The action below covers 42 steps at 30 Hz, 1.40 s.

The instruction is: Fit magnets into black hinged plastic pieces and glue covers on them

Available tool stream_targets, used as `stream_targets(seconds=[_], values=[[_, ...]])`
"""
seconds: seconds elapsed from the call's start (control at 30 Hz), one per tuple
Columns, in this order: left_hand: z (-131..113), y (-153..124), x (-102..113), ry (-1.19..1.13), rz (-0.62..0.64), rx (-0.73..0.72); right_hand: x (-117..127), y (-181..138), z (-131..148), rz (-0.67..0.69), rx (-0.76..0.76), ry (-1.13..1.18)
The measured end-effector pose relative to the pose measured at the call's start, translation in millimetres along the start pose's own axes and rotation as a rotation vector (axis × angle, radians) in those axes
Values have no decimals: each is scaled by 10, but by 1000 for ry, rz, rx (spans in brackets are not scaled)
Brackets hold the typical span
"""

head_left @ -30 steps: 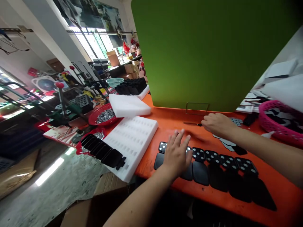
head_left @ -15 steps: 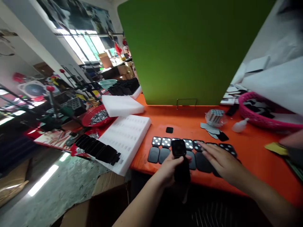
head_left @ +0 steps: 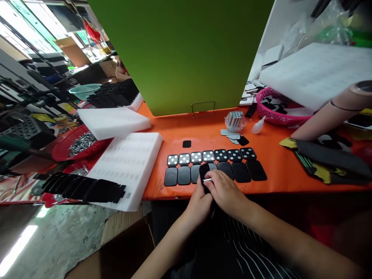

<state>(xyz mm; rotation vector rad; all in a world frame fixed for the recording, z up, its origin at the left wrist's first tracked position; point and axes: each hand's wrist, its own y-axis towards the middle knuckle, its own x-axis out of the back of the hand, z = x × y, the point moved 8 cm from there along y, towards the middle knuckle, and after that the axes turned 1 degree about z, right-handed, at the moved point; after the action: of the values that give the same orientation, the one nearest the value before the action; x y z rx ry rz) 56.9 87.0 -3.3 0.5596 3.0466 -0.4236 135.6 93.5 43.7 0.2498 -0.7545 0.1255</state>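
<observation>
At the table's front edge, my left hand (head_left: 200,202) is wrapped round a black flat piece (head_left: 204,169) held upright. My right hand (head_left: 227,190) is closed against it, pinching a thin silver rod (head_left: 207,179) that lies across the black piece. Just beyond my hands lies a row of black hinged pieces, each opened flat, with a smooth panel (head_left: 184,176) nearer me and a square with pale dots (head_left: 172,160) behind. A small black square pad (head_left: 186,143) lies behind the row. My fingers hide part of the row and the lower end of the held piece.
A white foam block (head_left: 145,170) stands left, with black pieces (head_left: 84,188) across it. Red basins (head_left: 62,149) of metal parts lie beyond. Behind right are a clear container of rods (head_left: 235,121), grey pads (head_left: 229,133), a dropper bottle (head_left: 258,125) and a pink basket (head_left: 279,119).
My right hand has come from over the row's right side to my left hand and now pinches a silver rod. The held black piece is lower and nearer me. The view has shifted right.
</observation>
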Motion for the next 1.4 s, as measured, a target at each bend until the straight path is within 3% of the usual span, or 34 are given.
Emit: stream_targets(seconds=[0.2, 0.47, 0.8, 0.93, 1.03, 1.13, 1.27, 1.4], values=[[-203, -23, 61, 224, -67, -230, -74, -3, 81, 108, 24, -263], [-110, -33, 127, 287, -90, -212, -146, 56, 148, 149, 30, -314], [-75, 59, 71, 178, -24, -181, -173, 107, 94, -25, 59, -72], [76, 100, 159, -57, -109, -34, -100, 125, 22, 3, 10, 195], [162, 115, 172, -263, -84, 91, 1, 143, -99, 29, -86, 372], [147, 107, 216, -250, -92, 91, 28, 146, -135, 93, -105, 246], [-38, 48, 226, 17, -122, -101, 19, 132, -50, 98, -54, -88], [-201, -42, 139, 316, -105, -233, -3, 116, 36, 133, -55, -236]])
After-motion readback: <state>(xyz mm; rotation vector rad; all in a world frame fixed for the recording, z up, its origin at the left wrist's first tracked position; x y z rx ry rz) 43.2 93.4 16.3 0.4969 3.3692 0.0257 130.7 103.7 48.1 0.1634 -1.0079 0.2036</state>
